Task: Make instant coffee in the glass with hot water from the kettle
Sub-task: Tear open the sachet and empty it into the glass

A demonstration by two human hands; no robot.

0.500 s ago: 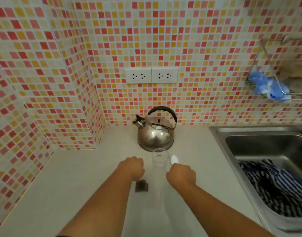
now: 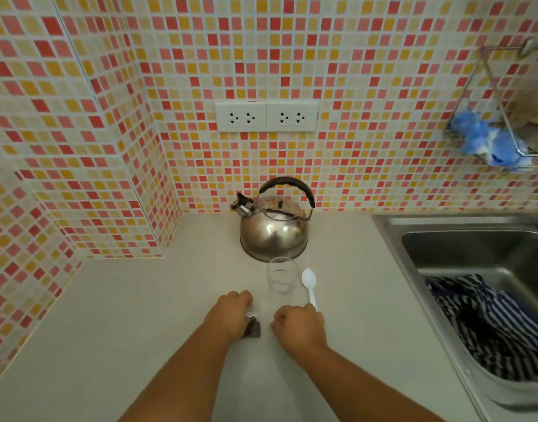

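Note:
A steel kettle [image 2: 273, 231] with a black handle stands at the back of the counter by the tiled wall. An empty clear glass [image 2: 281, 278] stands upright just in front of it. A white plastic spoon [image 2: 309, 284] lies on the counter to the right of the glass. My left hand [image 2: 231, 315] is curled over the top of a small dark coffee sachet [image 2: 253, 329], pinching it against the counter left of the glass. My right hand [image 2: 298, 327] is a closed fist just right of the sachet, its knuckles at the spoon's handle end, with nothing seen in it.
A steel sink [image 2: 462, 239] sits at the right with a striped cloth [image 2: 487, 324] in it. A wire rack [image 2: 502, 117] with a blue item hangs on the wall above. Two wall sockets [image 2: 266, 116] are behind the kettle. The tiled corner juts out at left.
Both hands have drawn back toward me. The right hand slid left, away from the spoon. The left hand has come down onto the sachet. Glass, spoon and kettle stayed put.

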